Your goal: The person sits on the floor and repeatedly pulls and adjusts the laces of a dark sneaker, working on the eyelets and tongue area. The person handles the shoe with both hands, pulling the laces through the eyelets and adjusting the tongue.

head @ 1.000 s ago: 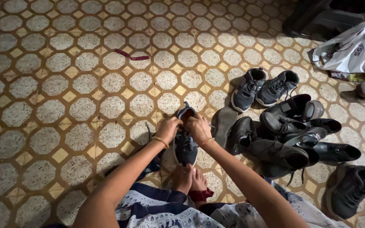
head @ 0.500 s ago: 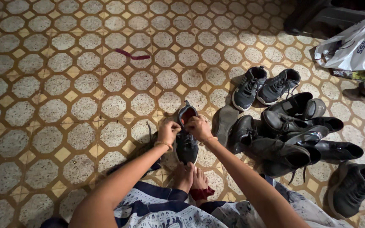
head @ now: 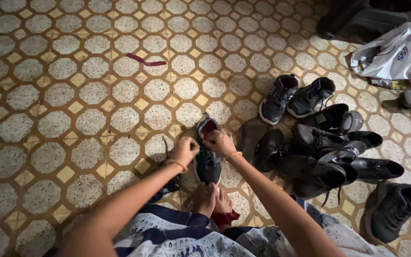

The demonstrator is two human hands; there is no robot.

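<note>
Compared with the earlier views, both hands have stayed at the same dark sneaker (head: 208,159), and nothing else on the floor (head: 72,104) has shifted; the only change is a slight reset of the fingers at the shoe's opening. The left hand (head: 185,150) is closed narrow, pinching something at the sneaker's left side; whether that is a lace end cannot be told. The right hand (head: 219,142) is curled on the tongue area at the shoe's mouth, gripping it. The sneaker stands on the tiled floor directly ahead of the person's bare feet (head: 213,202), toe towards the person, near the middle of the visible floor. Open room: the whole left half and the far side of the floor lie free, save for one dark red strip (head: 144,61) towards the far edge. The right side is crowded. Count there: one pair of dark sneakers (head: 297,96) standing side by side, a heap of black shoes (head: 329,152) overlapping so that their number cannot be fixed, and one single dark sneaker (head: 392,212) near the right near corner. One white plastic bag (head: 396,52) lies at the far right corner.
</note>
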